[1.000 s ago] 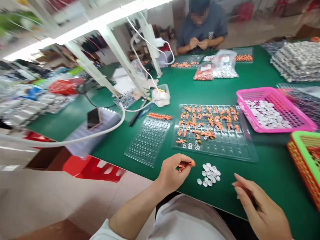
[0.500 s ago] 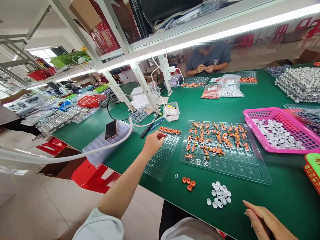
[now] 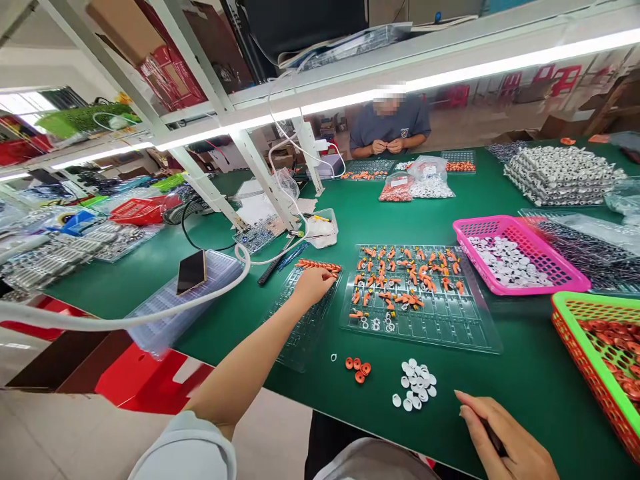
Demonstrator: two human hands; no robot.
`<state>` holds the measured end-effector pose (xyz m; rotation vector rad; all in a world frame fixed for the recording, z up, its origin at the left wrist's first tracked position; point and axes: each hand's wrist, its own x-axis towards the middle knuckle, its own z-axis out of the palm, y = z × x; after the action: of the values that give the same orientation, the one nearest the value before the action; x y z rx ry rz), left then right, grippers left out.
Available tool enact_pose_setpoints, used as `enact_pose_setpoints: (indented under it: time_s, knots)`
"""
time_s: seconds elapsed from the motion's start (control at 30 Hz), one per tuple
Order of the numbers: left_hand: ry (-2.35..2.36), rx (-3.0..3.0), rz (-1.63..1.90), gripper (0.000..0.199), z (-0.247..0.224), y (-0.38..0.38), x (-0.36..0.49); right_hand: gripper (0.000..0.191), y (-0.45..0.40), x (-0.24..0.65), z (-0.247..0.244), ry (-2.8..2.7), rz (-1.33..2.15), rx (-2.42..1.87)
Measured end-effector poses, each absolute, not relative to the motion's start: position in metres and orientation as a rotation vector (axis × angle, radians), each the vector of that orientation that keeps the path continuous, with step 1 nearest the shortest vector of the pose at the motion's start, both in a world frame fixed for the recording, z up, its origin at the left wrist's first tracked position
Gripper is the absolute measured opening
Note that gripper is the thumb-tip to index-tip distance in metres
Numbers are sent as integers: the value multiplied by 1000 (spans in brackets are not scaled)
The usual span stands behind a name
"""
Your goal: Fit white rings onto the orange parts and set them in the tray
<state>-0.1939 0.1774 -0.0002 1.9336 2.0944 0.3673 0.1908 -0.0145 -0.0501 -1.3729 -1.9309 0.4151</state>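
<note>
My left hand (image 3: 314, 287) reaches over the left clear plastic tray (image 3: 295, 347), its fingers pinched at the near edge of a row of small orange parts (image 3: 313, 265). Whatever is between those fingertips is hidden. At the lower right, my right hand (image 3: 507, 437) hovers low by the table edge, thumb and index finger close together. A slim dark tool (image 3: 494, 439) shows partly inside its curled fingers. Left of that hand lies a loose pile of white discs (image 3: 416, 385), with several orange round caps (image 3: 359, 367) and one small white ring (image 3: 333, 358) farther left.
A larger clear tray (image 3: 450, 327) holds curved orange parts and white rings. Right of it stand a pink basket (image 3: 525, 290) of white pieces and a green-rimmed basket (image 3: 570, 307) of orange pieces. A phone (image 3: 192, 272) lies on stacked trays. Across the table sits a co-worker (image 3: 390, 127).
The view has swung right, bringing more of the green-rimmed basket in. My left hand has shifted slightly toward the right end of the orange row; my right hand keeps its place near the white discs.
</note>
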Motion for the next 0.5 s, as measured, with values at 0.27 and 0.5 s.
enact_pose_setpoints:
  time_s: [0.27, 0.5]
  knots:
    - [2133, 1978, 367, 26, -1, 178, -194, 23, -14, 191, -50, -1942, 402, -1318]
    - [2069, 2092, 445, 27, 9, 141, -162, 20, -15, 183, -43, -1880, 439, -1293]
